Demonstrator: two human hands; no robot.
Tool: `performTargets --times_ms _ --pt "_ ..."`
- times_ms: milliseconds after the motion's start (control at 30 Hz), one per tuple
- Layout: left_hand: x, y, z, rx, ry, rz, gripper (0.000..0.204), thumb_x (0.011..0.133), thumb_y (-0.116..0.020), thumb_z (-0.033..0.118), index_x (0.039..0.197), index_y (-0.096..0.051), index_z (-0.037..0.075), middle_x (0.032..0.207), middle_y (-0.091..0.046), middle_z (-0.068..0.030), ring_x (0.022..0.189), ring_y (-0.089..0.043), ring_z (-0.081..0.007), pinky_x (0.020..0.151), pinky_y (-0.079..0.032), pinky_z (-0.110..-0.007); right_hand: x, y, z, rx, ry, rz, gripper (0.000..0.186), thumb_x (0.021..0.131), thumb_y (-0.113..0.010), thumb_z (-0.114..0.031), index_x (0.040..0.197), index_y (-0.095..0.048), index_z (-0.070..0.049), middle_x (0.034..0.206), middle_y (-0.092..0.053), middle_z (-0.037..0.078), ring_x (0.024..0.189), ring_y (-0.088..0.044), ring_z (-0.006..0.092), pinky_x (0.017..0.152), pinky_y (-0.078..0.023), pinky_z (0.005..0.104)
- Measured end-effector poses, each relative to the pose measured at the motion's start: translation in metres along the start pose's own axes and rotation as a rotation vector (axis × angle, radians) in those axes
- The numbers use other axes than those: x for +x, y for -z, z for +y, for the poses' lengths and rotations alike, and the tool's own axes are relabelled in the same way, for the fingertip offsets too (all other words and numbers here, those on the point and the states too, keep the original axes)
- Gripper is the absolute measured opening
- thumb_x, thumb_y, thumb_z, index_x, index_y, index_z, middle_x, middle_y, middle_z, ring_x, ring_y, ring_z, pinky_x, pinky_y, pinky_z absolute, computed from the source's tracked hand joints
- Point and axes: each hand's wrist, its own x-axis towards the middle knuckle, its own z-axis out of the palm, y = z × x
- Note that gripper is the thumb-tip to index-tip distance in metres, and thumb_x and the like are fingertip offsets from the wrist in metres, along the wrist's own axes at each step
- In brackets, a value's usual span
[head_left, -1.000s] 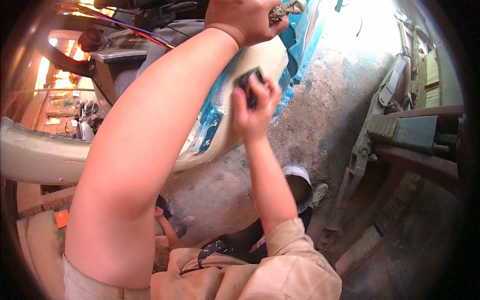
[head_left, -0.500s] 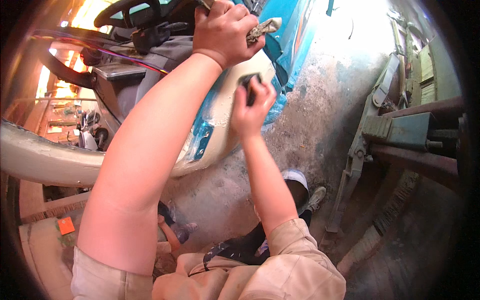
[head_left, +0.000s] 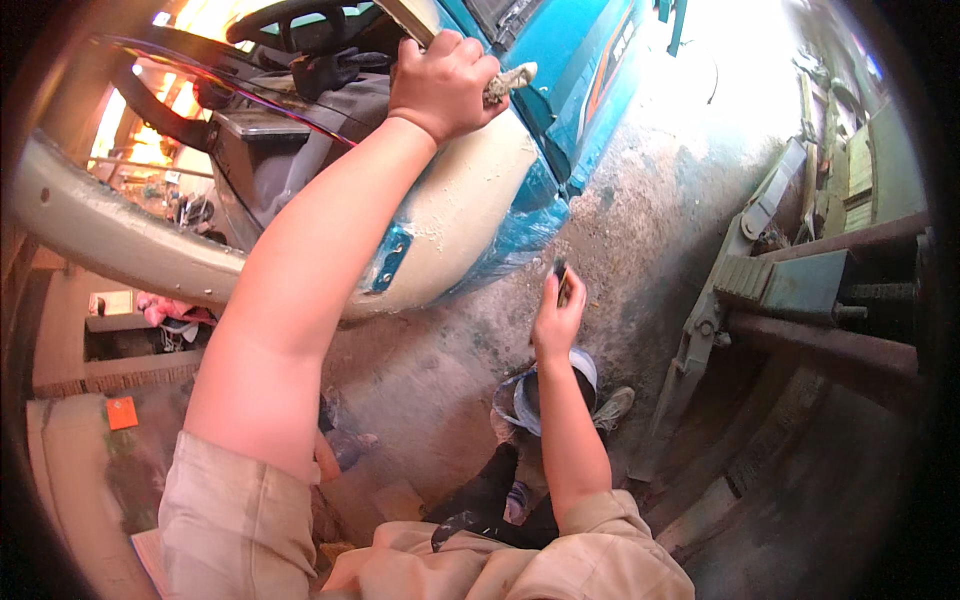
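Note:
My left hand (head_left: 440, 85) is closed at the upper edge of a vehicle's cream-coloured body panel (head_left: 470, 190), beside a pale pillar (head_left: 405, 20). A crumpled, stained rag (head_left: 512, 82) sticks out of its fist. My right hand (head_left: 560, 320) is off the panel, lower and to the right, over the floor. Its fingers pinch a small dark flat block (head_left: 561, 270), whose exact kind I cannot make out. Rough pale spots dot the panel, and a blue patch (head_left: 392, 262) shows near its lower edge.
Blue bodywork (head_left: 590, 90) continues beyond the panel. A steering wheel (head_left: 290, 25) and loose wires (head_left: 230, 105) lie inside the cab. Below my right hand stands a bucket (head_left: 585, 372) near my feet. Heavy metal machinery (head_left: 810, 285) lines the right side. An orange square (head_left: 122, 413) is at lower left.
My right hand has come away from the panel with the dark block, moving down and right. My left hand stays at the panel's upper edge; the whole view has shifted slightly.

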Motion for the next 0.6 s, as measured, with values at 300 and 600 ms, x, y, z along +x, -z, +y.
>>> performTargets --times_ms 300,600 --pt "-0.054 0.057 0.020 -0.126 0.004 -0.247 0.036 0.070 -0.082 0.052 0.077 -0.070 0.019 0.086 -0.064 -0.0017 0.094 -0.061 -0.0244 0.085 -0.046 -0.045 -0.057 0.141 0.033 -0.351 0.023 -0.270 0.043 0.101 -0.075 -0.020 0.137 -0.064 0.000 0.133 -0.059 0.018 0.126 -0.058 0.0334 0.112 -0.045 0.0425" --pt "-0.113 0.130 0.027 -0.083 0.010 -0.620 0.039 0.070 -0.085 0.053 0.072 -0.073 0.015 0.077 -0.064 -0.0035 0.091 -0.062 -0.0255 0.083 -0.045 -0.043 -0.044 0.206 0.027 -0.406 -0.021 -0.292 0.040 0.103 -0.071 -0.022 0.137 -0.064 -0.001 0.133 -0.060 0.019 0.127 -0.059 0.0331 0.112 -0.045 0.0424"
